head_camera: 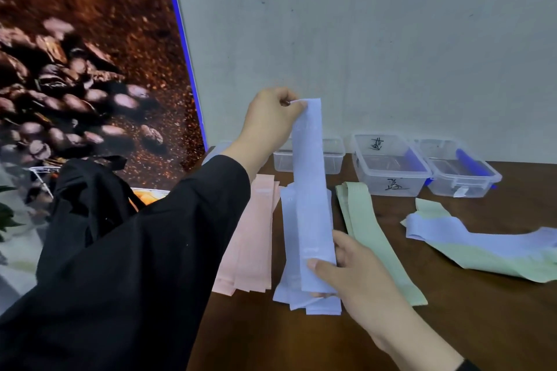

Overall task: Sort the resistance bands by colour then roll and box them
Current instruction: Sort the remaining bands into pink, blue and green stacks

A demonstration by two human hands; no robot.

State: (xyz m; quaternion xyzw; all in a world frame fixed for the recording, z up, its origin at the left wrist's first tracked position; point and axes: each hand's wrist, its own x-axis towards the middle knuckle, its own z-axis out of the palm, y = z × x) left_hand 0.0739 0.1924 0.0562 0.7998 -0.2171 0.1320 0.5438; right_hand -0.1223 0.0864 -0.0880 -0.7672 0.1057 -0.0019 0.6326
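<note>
A pale blue band [310, 190] is stretched upright over the table. My left hand [271, 120] pinches its top end, and my right hand [346, 268] grips its bottom end. Under it lies a pile of pale blue bands [287, 250]. A pile of pink bands [253, 235] lies to the left, and green bands [370, 235] lie to the right. At the far right, a blue band and a green band [482, 247] lie loose and overlapping.
Three clear plastic boxes stand against the wall: one behind the held band [334, 156], a labelled middle one [388, 166] and a right one [458, 172], the last two with blue clips. A black bag [90, 190] sits at left on the brown table [452, 310].
</note>
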